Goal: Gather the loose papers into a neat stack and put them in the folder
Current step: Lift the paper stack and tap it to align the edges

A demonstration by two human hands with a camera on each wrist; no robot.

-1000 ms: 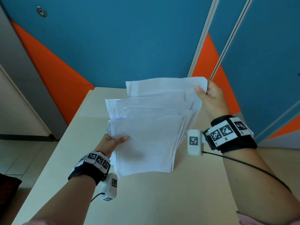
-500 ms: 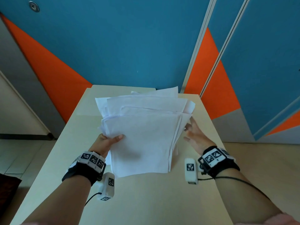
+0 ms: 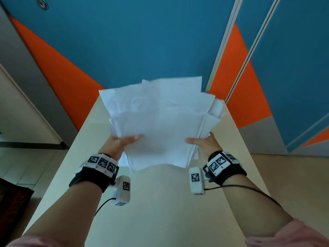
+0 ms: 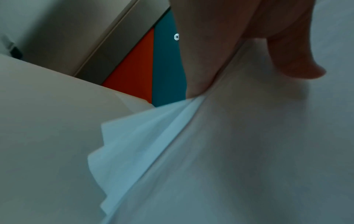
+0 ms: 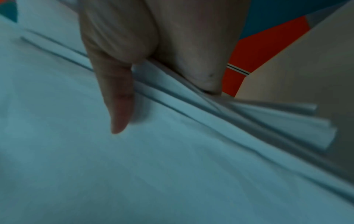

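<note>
A loose, uneven stack of white papers (image 3: 160, 125) is held up above the cream table (image 3: 160, 202), its sheets fanned and offset at the far end. My left hand (image 3: 122, 142) grips the stack's left edge with the thumb on top. My right hand (image 3: 201, 142) grips the right edge, thumb lying over the top sheet. In the left wrist view the thumb (image 4: 291, 50) presses on the papers (image 4: 249, 144). The right wrist view has the thumb (image 5: 118, 103) on the top sheet and staggered paper edges (image 5: 258, 115) beside it. No folder is in view.
The table runs away from me to a blue and orange wall (image 3: 142, 41). Its left edge drops to a tiled floor (image 3: 26, 166), and its right edge to a beige floor (image 3: 293, 175). Wrist cameras and cables hang under both forearms.
One second ago my right hand held a top sheet up at the far right. It then let go, came down beside the stack, and now grips the right edge. The stack has risen.
</note>
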